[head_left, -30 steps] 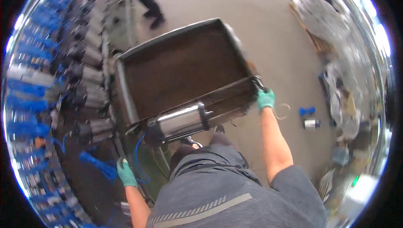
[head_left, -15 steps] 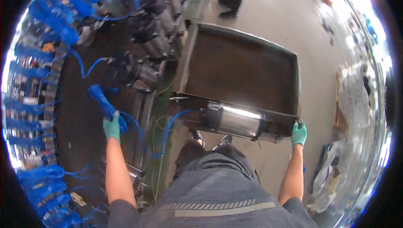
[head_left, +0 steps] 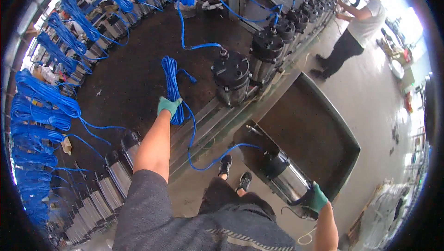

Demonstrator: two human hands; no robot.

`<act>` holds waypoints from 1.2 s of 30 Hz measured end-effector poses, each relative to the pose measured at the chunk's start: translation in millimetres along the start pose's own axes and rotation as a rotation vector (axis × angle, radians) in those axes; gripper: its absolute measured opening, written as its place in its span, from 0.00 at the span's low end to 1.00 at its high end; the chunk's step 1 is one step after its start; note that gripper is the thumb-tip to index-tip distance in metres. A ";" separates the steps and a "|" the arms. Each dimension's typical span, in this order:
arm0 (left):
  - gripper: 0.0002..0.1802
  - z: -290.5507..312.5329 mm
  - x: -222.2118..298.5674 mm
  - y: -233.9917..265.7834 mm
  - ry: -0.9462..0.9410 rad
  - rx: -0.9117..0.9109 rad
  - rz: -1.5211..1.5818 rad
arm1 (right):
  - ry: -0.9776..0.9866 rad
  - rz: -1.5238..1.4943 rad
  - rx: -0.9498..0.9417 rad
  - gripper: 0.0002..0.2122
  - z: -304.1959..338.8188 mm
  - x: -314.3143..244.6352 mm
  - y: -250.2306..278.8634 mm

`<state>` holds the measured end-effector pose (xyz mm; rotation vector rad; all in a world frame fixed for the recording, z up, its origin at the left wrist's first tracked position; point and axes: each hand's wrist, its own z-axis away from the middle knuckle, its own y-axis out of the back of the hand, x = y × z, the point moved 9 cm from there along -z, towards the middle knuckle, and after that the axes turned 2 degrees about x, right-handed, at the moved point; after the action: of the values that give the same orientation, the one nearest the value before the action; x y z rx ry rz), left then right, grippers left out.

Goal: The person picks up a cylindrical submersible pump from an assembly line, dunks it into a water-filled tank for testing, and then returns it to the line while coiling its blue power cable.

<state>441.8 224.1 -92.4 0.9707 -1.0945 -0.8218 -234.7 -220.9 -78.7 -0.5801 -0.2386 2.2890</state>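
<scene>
My left hand, in a green glove, is closed round a coiled bundle of blue cable. From the bundle a blue cable loops down and across to a silver cylindrical pump with black ends. The pump lies slantwise along the near edge of a dark metal cart with raised sides. My right hand, gloved too, is closed at the cart's near right corner, beside the pump's lower end; its fingertips are partly hidden. A thin metal rod lies near the pump's other end.
Upright black-topped pumps stand in a row along the bench's metal rail. More blue cable coils and silver cylinders line the left side. Another person stands at the far right of the row. Wrapped goods lie at right.
My view has swung left, so the cart and pump now appear slanted and further right. The cable bundle remains in my left hand, and my right hand stays at the cart's corner.
</scene>
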 end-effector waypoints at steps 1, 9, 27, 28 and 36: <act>0.43 5.8 5.8 -10.9 0.024 -0.212 0.075 | -0.037 -0.017 -0.034 0.37 1.7 5.8 2.7; 0.18 132.1 27.7 58.2 0.028 -0.630 1.438 | -0.100 -0.053 -0.202 0.38 8.2 -6.0 -24.1; 0.23 416.9 104.1 571.3 -1.172 -0.152 1.992 | 0.448 0.340 -0.082 0.12 -48.4 13.5 -97.5; 0.26 418.4 107.0 575.5 -1.122 -0.044 1.988 | 0.432 0.234 -0.085 0.13 -48.8 10.6 -133.3; 0.16 392.4 10.8 645.7 -1.145 0.127 1.674 | 0.346 -0.043 -0.234 0.13 -109.0 23.0 -393.1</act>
<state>111.8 362.4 573.1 -0.6524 -2.3194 0.2469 49.8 71.0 -50.0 -1.0668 -0.3460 2.0905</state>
